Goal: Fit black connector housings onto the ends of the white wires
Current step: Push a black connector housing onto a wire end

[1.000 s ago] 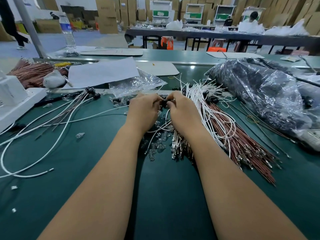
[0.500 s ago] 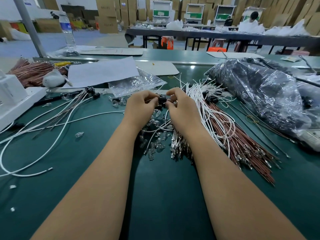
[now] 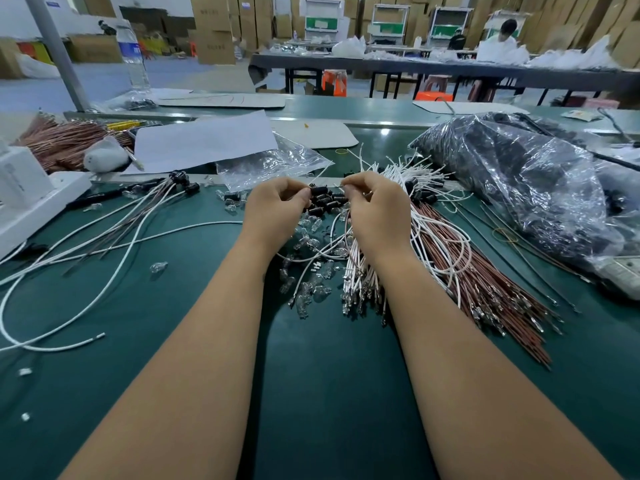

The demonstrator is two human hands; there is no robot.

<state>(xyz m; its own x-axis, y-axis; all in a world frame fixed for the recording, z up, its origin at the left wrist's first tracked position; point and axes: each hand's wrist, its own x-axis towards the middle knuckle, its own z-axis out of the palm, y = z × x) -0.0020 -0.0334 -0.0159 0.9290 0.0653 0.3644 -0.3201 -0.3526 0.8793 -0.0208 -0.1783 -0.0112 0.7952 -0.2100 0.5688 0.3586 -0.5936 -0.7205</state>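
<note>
Your hands have drawn slightly apart since half a second ago, and a short run of white wire (image 3: 334, 186) now shows between them; my guess is you are lining its end up with the housing, not yet seated. Your left hand (image 3: 277, 211) pinches a black connector housing (image 3: 319, 190), fingers curled. Your right hand (image 3: 375, 214) pinches the wire. Both hover mid-table over the loose black housings (image 3: 329, 202), toward the far edge, forearms converging from the near edge.
</note>
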